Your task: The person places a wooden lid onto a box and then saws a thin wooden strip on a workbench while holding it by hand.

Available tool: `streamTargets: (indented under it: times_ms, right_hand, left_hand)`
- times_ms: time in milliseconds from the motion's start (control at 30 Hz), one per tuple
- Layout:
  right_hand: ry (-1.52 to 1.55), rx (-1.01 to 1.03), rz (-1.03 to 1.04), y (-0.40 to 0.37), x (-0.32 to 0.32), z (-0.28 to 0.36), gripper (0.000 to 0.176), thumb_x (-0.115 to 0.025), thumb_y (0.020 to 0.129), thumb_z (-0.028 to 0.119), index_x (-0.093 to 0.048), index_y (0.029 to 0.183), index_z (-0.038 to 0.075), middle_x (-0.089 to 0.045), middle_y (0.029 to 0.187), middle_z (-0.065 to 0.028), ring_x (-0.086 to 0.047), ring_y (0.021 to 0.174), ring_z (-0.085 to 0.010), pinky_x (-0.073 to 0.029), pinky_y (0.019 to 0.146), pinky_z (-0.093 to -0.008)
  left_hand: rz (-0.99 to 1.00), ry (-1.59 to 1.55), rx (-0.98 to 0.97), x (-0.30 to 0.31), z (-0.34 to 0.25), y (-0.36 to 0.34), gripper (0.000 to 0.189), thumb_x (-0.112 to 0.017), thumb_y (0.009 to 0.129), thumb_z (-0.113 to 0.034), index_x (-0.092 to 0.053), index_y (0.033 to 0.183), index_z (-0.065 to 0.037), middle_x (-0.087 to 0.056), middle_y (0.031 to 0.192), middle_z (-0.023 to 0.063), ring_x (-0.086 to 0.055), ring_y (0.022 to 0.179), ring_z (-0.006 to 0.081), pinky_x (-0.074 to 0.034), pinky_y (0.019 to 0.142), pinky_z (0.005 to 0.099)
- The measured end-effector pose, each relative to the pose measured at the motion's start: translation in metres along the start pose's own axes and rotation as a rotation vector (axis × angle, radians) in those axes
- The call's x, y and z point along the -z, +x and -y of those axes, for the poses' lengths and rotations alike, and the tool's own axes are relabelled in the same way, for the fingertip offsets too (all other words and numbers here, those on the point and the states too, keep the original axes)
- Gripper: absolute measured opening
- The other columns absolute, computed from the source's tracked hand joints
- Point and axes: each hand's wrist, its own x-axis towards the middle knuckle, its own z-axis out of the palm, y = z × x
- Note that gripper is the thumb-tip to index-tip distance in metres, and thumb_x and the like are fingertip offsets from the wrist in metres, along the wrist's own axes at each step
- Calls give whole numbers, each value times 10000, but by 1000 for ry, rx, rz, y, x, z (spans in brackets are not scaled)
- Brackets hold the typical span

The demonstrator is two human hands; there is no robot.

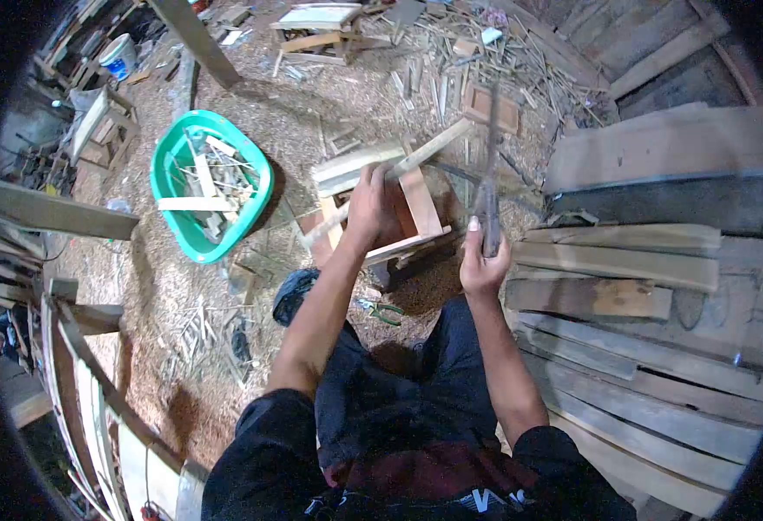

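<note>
Right hand [483, 260] fingers closed on one dark tool [489, 195], left hand [368, 204] fingers closed on one wooden slat [434, 144], one green basket [166, 156]

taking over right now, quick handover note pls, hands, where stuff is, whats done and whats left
Left hand: gripping the wooden slat, which lies slanted across the small wooden frame.
Right hand: closed on the handle of a long blade, held upright beside the frame; it is blurred.
Nearby: green basket of offcuts on the left, pliers on the ground, planks on the right.
Done: offcuts lie in the basket.
Left: the slat looks whole, with no cut visible.
</note>
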Motion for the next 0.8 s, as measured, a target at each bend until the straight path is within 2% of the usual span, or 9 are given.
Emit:
streamTargets:
  times_ms: [67,200,233,300,433,467,600,700,800]
  right_hand:
    - [6,-46,-23,11,-2,58,204,-710,924,190,-642,928,-2,-628,761,-24,-568,687,-100,-464,642,-279]
    - [169,-46,-15,51,-15,178,202,-756,891,161,-643,899,-6,-656,813,-18,-595,723,-107,-480,688,-271]
    - [200,-40,32,56,-22,215,196,-755,891,151,-644,898,-10,-668,833,-27,-606,743,-108,-486,707,-272]
    - [251,-51,124,57,-28,288,182,-753,890,130,-647,897,-18,-691,874,-46,-627,784,-112,-497,745,-274]
    - [497,-193,310,33,-39,435,182,-763,879,133,-640,850,2,-704,882,-64,-644,818,-127,-497,789,-275]
    - [488,-189,305,29,-45,451,188,-763,871,131,-621,831,14,-695,846,-50,-644,768,-125,-503,757,-270]
    - [599,-267,532,10,-46,564,127,-721,883,87,-621,864,11,-677,817,-44,-626,675,-111,-514,637,-282]
    - [703,-206,712,-15,-46,631,96,-698,894,61,-623,856,13,-677,797,-59,-633,672,-120,-510,622,-267]
    - [770,-177,810,-41,-58,667,93,-678,901,35,-605,844,26,-651,758,-47,-600,624,-111,-471,572,-250]
  left_hand:
    - [-118,-68,11,57,-58,12,288,-655,895,-145,-550,1133,-20,-594,1086,233,-610,938,454,-511,785,511]
    - [-87,-85,278,174,-164,21,306,-680,906,-234,-562,1108,-37,-669,917,227,-651,884,425,-521,756,498]
    - [-65,-60,371,209,-194,24,308,-692,901,-266,-598,1076,-31,-687,925,222,-671,874,401,-525,762,480]
    - [-144,-27,389,272,-250,31,318,-711,887,-272,-630,1066,-21,-705,911,206,-688,839,381,-534,741,454]
    - [-229,-206,559,380,-351,52,296,-771,840,-248,-679,977,-2,-726,892,178,-720,821,289,-549,729,375]
    - [-272,-207,550,403,-371,54,290,-803,813,-224,-688,951,4,-733,878,162,-727,817,239,-548,730,355]
    - [-446,-220,555,490,-434,47,289,-821,791,-170,-691,991,-7,-738,878,144,-727,812,213,-553,737,337]
    - [-554,-133,503,541,-464,25,290,-818,794,-180,-694,996,-13,-740,904,147,-728,849,209,-554,752,327]
    - [-608,36,415,584,-485,3,274,-787,793,-134,-702,1025,-16,-732,959,153,-722,890,259,-554,784,347]
